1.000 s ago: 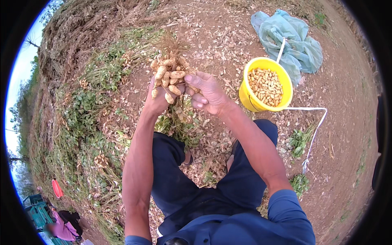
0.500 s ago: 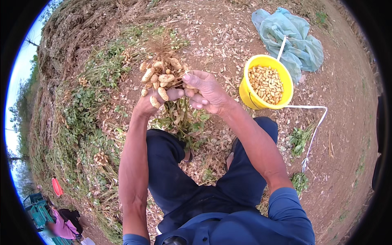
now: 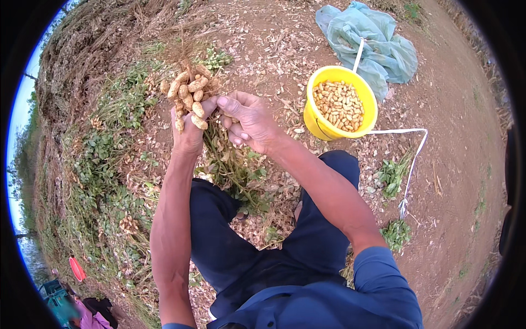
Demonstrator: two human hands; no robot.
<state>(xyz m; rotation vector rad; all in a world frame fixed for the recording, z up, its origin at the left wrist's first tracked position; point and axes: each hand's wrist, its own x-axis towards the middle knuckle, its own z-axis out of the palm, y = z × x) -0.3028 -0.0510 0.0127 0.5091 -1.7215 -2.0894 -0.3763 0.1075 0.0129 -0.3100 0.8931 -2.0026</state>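
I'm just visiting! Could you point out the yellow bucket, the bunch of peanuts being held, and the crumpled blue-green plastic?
Yellow bucket (image 3: 313, 117): head view, on its outer wall, left side.
Bunch of peanuts (image 3: 188, 101): head view, on pods near its middle.
Crumpled blue-green plastic (image 3: 380, 43): head view, on folds near its middle.

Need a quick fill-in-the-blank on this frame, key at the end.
1. The bucket is coloured ____.
2. It contains loose ____.
3. It stands on the person's ____ side.
4. The plant with the pod cluster is gripped in the ____ hand.

Missing words: yellow; peanuts; right; left.
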